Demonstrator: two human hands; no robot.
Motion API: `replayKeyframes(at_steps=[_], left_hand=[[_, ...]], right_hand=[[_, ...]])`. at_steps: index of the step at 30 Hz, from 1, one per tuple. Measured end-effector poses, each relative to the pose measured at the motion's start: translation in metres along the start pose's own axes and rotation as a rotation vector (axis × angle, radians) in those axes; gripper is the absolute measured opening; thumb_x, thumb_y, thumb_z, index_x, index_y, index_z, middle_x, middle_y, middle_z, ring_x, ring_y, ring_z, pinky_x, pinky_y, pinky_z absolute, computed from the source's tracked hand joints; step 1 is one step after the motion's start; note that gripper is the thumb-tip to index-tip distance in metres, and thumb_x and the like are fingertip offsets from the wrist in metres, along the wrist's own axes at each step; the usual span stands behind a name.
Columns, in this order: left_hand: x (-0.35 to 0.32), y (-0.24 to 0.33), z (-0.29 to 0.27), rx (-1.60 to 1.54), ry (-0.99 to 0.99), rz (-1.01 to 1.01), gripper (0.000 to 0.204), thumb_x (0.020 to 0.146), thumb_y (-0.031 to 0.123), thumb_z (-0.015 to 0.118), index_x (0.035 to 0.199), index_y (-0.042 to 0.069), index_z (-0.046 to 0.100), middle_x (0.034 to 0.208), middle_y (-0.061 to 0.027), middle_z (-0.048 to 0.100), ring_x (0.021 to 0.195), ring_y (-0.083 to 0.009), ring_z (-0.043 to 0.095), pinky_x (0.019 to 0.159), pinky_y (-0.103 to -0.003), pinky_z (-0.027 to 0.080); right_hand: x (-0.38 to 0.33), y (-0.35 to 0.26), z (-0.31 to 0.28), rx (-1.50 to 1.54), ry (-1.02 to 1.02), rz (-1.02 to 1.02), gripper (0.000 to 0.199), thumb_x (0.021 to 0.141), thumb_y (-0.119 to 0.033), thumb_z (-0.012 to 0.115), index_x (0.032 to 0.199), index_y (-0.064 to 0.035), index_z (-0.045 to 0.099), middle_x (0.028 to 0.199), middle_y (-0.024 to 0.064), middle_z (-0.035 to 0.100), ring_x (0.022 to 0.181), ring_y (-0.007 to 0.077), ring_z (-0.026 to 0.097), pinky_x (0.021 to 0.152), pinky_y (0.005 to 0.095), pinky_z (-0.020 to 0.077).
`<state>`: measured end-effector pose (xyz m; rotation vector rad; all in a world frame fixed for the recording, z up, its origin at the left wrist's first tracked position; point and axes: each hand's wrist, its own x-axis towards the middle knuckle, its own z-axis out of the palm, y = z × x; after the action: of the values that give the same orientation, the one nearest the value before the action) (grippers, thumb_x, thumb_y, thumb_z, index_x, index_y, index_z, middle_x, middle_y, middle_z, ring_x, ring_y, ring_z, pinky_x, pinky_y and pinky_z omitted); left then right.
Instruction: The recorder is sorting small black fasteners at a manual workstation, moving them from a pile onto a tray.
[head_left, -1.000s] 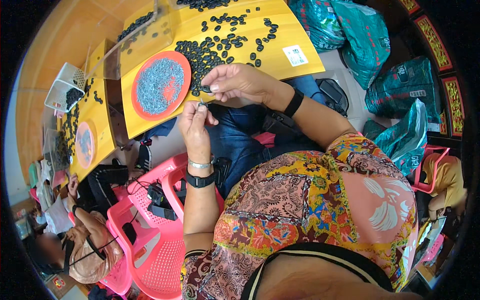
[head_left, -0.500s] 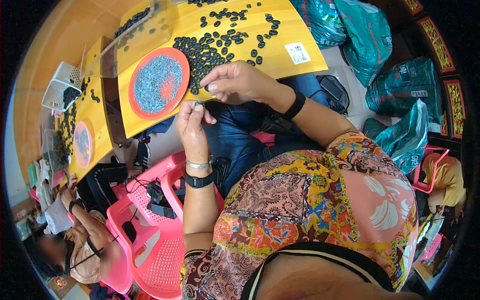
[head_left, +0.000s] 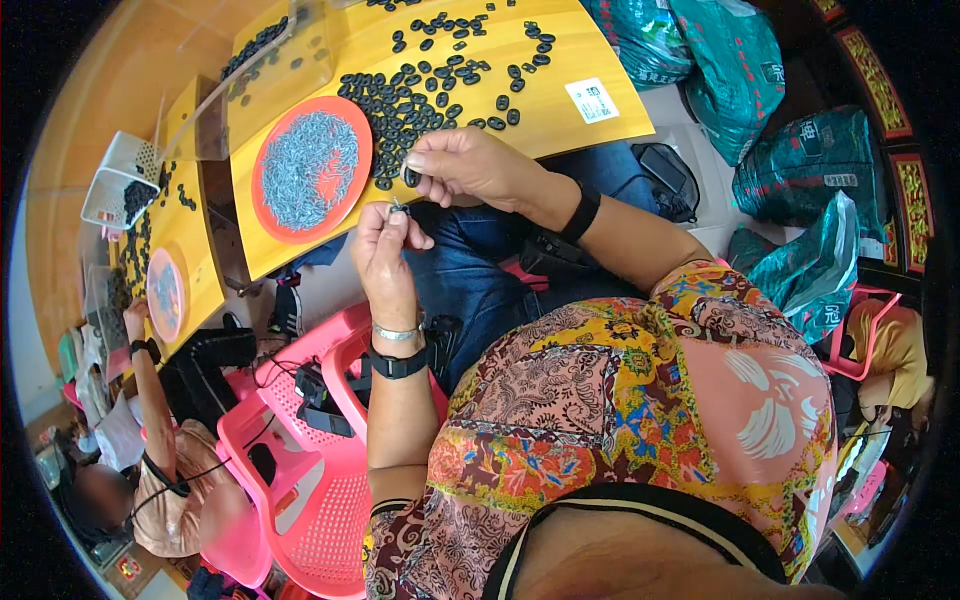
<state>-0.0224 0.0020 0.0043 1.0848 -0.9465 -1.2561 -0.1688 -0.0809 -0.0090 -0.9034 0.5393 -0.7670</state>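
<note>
My left hand (head_left: 385, 240) is pinched shut near the table's front edge. Between its thumb and fingertips shows a small dark piece (head_left: 401, 208) with a thin silvery pin sticking up; its exact shape is too small to tell. To the right and slightly higher, my right hand (head_left: 470, 168) grips a black oval piece (head_left: 411, 177) between thumb and fingers. The hands are apart. Just left of them lies a red plate (head_left: 366, 175) heaped with small silvery metal pins (head_left: 300, 170). Many black oval pieces (head_left: 400, 110) are spread over the yellow table (head_left: 560, 60) beyond my hands.
A clear plastic bin (head_left: 300, 75) stands at the far left, near a white basket (head_left: 122, 180). Another person (head_left: 180, 470) reaches toward a second plate (head_left: 166, 295). Pink chairs (head_left: 310, 500) stand to the left, green sacks (head_left: 810, 165) to the right.
My right hand has picked up a black oval piece and turned it upright. My left hand has barely moved. The other person's hand has moved up to the second plate.
</note>
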Motion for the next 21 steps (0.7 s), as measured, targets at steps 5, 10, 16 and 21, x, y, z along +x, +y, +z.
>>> replayKeyframes(at_steps=[5, 10, 16, 21], left_hand=[[-0.002, 0.001, 0.005, 0.02, -0.032, 0.025, 0.013, 0.09, 0.015, 0.046, 0.083, 0.003, 0.048, 0.063, -0.0036, 0.049, 0.057, -0.0111, 0.046, 0.057, -0.024, 0.042], [0.0, 0.0, 0.002, -0.068, -0.031, 0.026, 0.014, 0.09, 0.015, 0.047, 0.082, 0.003, 0.048, 0.065, -0.0044, 0.05, 0.059, -0.0119, 0.048, 0.057, -0.024, 0.043], [0.001, -0.001, 0.001, -0.122, -0.059, -0.001, 0.014, 0.089, 0.015, 0.045, 0.083, 0.003, 0.047, 0.066, -0.0056, 0.051, 0.058, -0.0126, 0.048, 0.057, -0.025, 0.044], [0.0, 0.002, 0.002, -0.117, -0.056, -0.018, 0.013, 0.089, 0.015, 0.044, 0.083, 0.003, 0.047, 0.066, -0.0058, 0.051, 0.057, -0.0127, 0.048, 0.057, -0.025, 0.044]], right_hand=[[-0.004, 0.001, 0.011, -0.074, 0.007, -0.014, 0.017, 0.09, -0.019, 0.054, 0.087, -0.0036, 0.059, 0.07, -0.0002, 0.058, 0.06, 0.0053, 0.055, 0.054, 0.0175, 0.0452], [-0.004, 0.003, 0.013, -0.19, -0.006, -0.094, 0.016, 0.089, -0.017, 0.054, 0.092, -0.0022, 0.058, 0.071, 0.0005, 0.059, 0.062, 0.0058, 0.056, 0.055, 0.0183, 0.0458], [-0.008, 0.001, 0.009, -0.205, -0.074, -0.081, 0.014, 0.088, -0.015, 0.055, 0.092, -0.0018, 0.058, 0.072, 0.0019, 0.06, 0.061, 0.0063, 0.057, 0.055, 0.0189, 0.0463], [-0.01, -0.002, 0.005, -0.107, -0.117, 0.099, 0.013, 0.087, -0.014, 0.056, 0.093, -0.0022, 0.058, 0.073, 0.0041, 0.062, 0.062, 0.0088, 0.059, 0.055, 0.0196, 0.0473]])
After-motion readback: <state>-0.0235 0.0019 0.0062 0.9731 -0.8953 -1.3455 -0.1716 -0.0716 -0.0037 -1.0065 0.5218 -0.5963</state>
